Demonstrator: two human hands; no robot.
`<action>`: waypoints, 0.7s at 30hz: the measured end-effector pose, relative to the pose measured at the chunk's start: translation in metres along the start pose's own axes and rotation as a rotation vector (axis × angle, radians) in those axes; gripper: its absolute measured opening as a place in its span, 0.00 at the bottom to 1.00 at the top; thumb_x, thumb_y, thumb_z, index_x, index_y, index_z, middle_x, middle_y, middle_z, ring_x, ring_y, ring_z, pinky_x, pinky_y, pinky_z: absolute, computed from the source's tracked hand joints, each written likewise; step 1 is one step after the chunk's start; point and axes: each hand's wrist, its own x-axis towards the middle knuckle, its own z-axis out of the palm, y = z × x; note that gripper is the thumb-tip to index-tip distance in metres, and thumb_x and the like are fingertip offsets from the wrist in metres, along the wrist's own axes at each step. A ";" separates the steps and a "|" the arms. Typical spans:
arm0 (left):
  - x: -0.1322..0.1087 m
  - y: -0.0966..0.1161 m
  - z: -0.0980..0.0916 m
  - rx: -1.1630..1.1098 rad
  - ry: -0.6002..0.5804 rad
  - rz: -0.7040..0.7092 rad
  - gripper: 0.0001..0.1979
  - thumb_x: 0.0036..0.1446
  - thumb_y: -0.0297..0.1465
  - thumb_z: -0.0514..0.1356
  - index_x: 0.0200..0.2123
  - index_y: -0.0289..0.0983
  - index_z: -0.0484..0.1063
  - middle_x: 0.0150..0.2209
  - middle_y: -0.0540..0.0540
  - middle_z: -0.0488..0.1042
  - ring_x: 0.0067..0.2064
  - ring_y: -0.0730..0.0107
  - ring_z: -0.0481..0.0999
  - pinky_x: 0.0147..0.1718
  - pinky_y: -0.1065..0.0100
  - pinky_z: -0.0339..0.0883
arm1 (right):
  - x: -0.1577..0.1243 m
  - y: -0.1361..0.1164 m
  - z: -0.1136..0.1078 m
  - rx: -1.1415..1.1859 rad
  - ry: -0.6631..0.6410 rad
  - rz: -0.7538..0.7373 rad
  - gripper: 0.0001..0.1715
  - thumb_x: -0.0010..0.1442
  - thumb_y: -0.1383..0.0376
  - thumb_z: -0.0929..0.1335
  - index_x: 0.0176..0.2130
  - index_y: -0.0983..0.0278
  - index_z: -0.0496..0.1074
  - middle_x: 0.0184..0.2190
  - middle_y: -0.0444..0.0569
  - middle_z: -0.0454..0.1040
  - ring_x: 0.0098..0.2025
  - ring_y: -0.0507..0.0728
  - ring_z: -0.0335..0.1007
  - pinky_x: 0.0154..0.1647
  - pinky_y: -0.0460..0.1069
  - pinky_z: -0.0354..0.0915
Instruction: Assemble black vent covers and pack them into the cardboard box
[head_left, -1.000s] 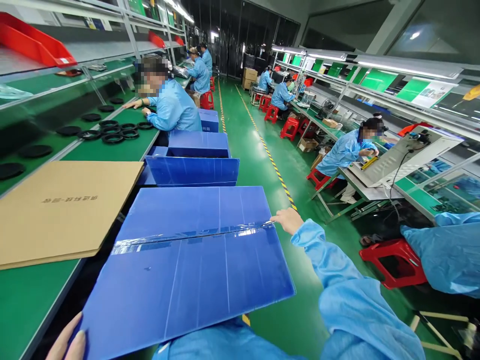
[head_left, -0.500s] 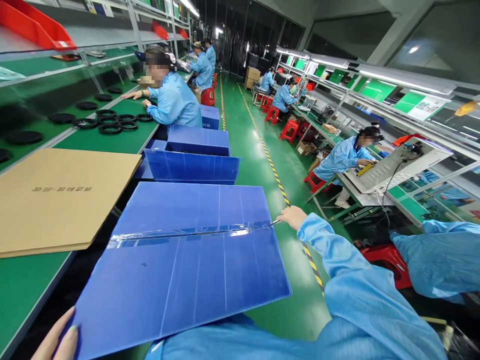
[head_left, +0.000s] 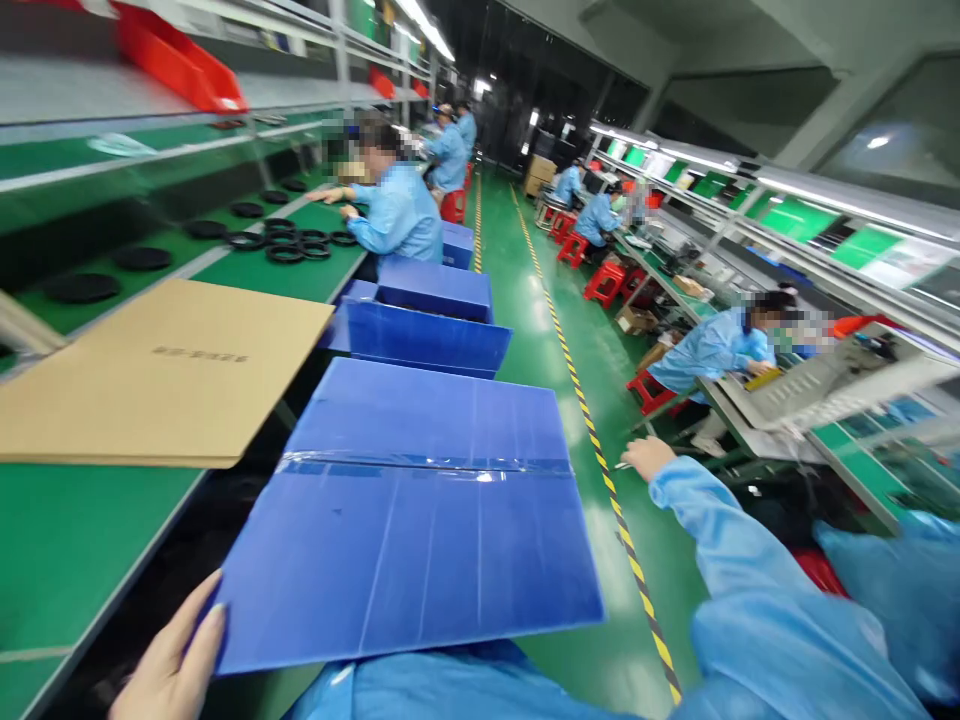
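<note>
A blue corrugated plastic box (head_left: 427,560) lies in front of me, its top seam covered by a strip of clear tape (head_left: 435,468). My left hand (head_left: 176,650) grips the box at its near left corner, with the fingertips on the edge and the rest of the hand partly out of view. Out past the right edge of the box, over the aisle, my right hand (head_left: 651,458) is closed on a thin metal tool (head_left: 622,466). Only the tool's tip shows, and its exact kind is unclear. The tool is apart from the box.
Flat brown cardboard (head_left: 172,390) lies on the green bench (head_left: 90,540) to the left. Beyond are black rings (head_left: 285,240), a co-worker (head_left: 401,200) and an open blue box (head_left: 427,320). A striped floor line (head_left: 600,460) runs along the aisle; a second bench with co-workers stands right.
My right hand has drawn the tool away from the tape's right end, out to the right. My left hand stays on the box corner. The whole view has shifted.
</note>
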 end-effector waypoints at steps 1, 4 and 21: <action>-0.006 0.007 -0.002 -0.100 -0.004 -0.018 0.26 0.65 0.53 0.40 0.64 0.58 0.57 0.64 0.62 0.66 0.64 0.63 0.67 0.65 0.56 0.60 | 0.001 0.001 -0.001 -0.004 0.030 0.020 0.18 0.61 0.78 0.64 0.41 0.62 0.79 0.39 0.55 0.78 0.44 0.61 0.76 0.41 0.50 0.65; -0.017 0.021 -0.006 -0.289 0.005 0.069 0.31 0.63 0.52 0.47 0.62 0.43 0.64 0.62 0.47 0.69 0.63 0.54 0.68 0.66 0.50 0.57 | 0.036 -0.010 -0.015 0.124 0.180 -0.005 0.22 0.67 0.74 0.59 0.49 0.56 0.74 0.42 0.49 0.79 0.40 0.57 0.77 0.37 0.48 0.67; -0.010 0.022 -0.018 -0.634 -0.102 0.151 0.24 0.58 0.32 0.57 0.58 0.41 0.71 0.56 0.39 0.69 0.58 0.53 0.67 0.62 0.49 0.59 | 0.200 -0.435 -0.321 -0.372 0.359 -1.146 0.25 0.57 0.80 0.65 0.46 0.57 0.78 0.40 0.48 0.76 0.47 0.58 0.68 0.70 0.62 0.39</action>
